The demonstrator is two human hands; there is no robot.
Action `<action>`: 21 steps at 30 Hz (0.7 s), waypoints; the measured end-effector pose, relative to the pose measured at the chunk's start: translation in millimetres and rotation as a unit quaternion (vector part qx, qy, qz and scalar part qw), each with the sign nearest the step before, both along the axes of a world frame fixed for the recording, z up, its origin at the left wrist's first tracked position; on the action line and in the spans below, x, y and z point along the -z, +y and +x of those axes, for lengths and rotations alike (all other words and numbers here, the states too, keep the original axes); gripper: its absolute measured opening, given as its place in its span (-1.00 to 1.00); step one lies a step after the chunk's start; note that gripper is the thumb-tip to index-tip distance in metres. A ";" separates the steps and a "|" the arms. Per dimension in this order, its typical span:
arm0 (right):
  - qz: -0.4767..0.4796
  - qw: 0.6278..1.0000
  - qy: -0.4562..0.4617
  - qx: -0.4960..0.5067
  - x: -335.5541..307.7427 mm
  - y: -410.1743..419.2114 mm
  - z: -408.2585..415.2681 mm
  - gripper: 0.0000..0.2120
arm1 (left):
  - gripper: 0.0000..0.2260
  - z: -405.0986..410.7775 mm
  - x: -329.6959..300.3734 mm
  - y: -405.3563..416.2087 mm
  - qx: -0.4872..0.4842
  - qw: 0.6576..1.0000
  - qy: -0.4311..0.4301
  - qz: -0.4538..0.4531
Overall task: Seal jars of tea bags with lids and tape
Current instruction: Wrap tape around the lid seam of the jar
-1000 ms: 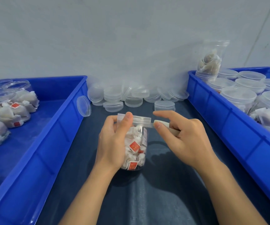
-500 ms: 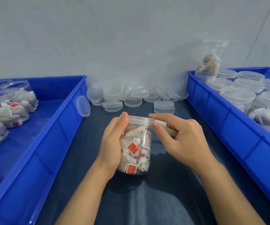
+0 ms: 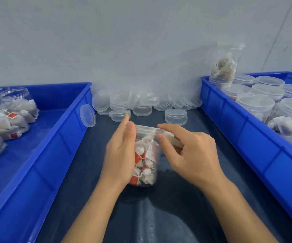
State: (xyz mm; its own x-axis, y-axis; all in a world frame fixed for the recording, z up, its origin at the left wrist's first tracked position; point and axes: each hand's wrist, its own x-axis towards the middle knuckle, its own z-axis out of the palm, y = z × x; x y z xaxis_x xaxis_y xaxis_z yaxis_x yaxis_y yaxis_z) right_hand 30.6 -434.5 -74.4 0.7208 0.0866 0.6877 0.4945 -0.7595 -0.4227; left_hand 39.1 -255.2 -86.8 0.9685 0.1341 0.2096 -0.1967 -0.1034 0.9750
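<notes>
Two hands: both at one clear jar [image 3: 146,155], centre of dark blue table [image 3: 159,216].
Jar: upright on table, btwn the two bins, packed w/ white tea bags [image 3: 144,165] w/ red tags; clear lid [image 3: 148,129] sits on top.
Left hand [image 3: 119,155]: against jar's left side, fingers mostly straight, reaching past the lid rim; thumb lies up the jar wall near the lid. No curl round the jar visible.
Right hand [image 3: 192,155]: just right of jar, curled round a pale flat item [image 3: 174,140], prob. a tape piece/roll, can't tell which. Index fingertip over lid edge, thumb tip at jar wall just under lid.
Spare lids [image 3: 142,106]: loose pile of clear ones along the wall behind jar; one lid [image 3: 87,115] leans on left bin's wall.
Left bin [image 3: 41,165]: blue, holds jars of tea bags [image 3: 6,120] lying on their sides, mouths open.
Right bin [image 3: 246,137]: blue, holds lidded jars [image 3: 255,106] standing close together; one tall jar [image 3: 226,65] at its far corner, upside down, lid at the bottom.
Wall [image 3: 124,41]: plain grey-white.
</notes>
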 end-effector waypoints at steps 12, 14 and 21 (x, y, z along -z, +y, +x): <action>0.007 0.997 0.049 -0.058 -3.8 -10.5 0.7 -0.63 | -0.42 2.5 -0.8 4.6 -0.023 0.998 -0.034 0.047; 0.008 0.998 0.039 -0.052 -4.2 -11.5 0.9 -0.65 | -0.35 2.5 -0.8 6.0 -0.016 0.998 -0.032 0.041; -0.019 0.999 0.045 -0.016 1.6 -12.3 6.3 -0.70 | -0.38 5.1 0.0 8.9 0.005 1.000 -0.029 0.008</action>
